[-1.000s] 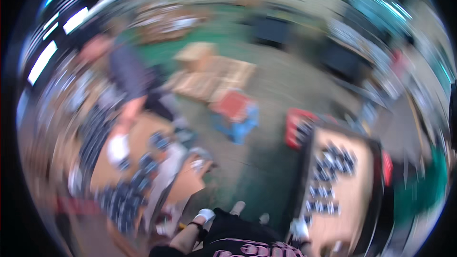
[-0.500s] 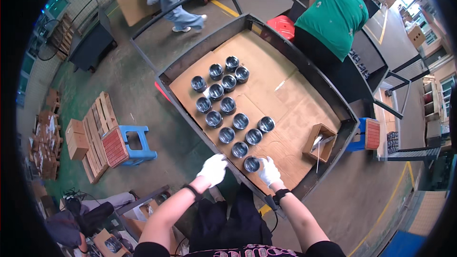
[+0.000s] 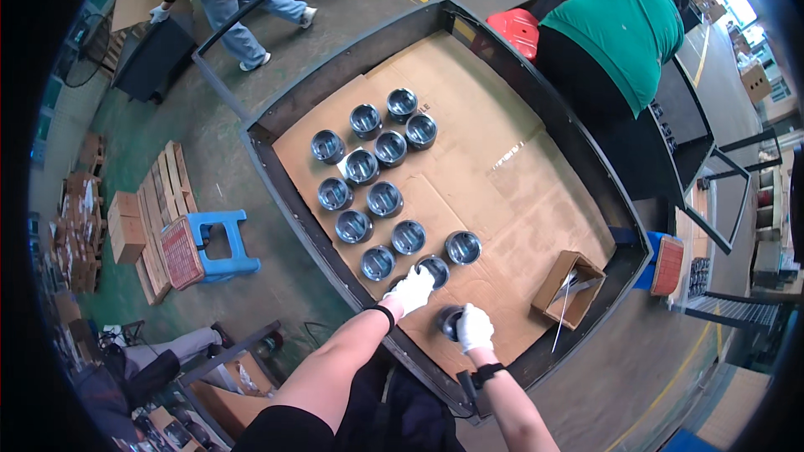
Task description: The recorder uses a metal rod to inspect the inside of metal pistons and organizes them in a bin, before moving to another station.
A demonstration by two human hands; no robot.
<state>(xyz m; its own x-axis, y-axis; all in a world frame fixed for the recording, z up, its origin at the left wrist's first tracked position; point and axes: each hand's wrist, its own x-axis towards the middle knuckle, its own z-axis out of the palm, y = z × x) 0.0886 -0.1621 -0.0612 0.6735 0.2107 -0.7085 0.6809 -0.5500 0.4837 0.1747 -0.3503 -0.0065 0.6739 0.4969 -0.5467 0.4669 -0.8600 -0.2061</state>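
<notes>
Several shiny dark metal pistons (image 3: pixel 390 149) stand in slanting rows on cardboard (image 3: pixel 502 201) lining a dark metal cart (image 3: pixel 578 130). My right hand (image 3: pixel 476 329), in a white glove, is closed on the side of a piston (image 3: pixel 448 321) at the near end. That piston looks tilted. My left hand (image 3: pixel 412 291), also gloved in white, reaches over the near rim, its fingers against the edge of another piston (image 3: pixel 433 273). One more piston lies partly hidden beneath that hand. The left fingertips are partly hidden as well.
A small open cardboard box (image 3: pixel 569 289) with thin tools sits in the cart's right corner. A person in green (image 3: pixel 620 33) bends over another cart beyond. Another person (image 3: pixel 243 8) carries cardboard at upper left. A blue stool (image 3: pixel 219 243) and wooden pallet (image 3: pixel 172 192) stand left.
My left hand has moved from beside the cart's rim onto the near pistons. My right hand has closed on the nearest piston and tilted it. The person with cardboard has moved left.
</notes>
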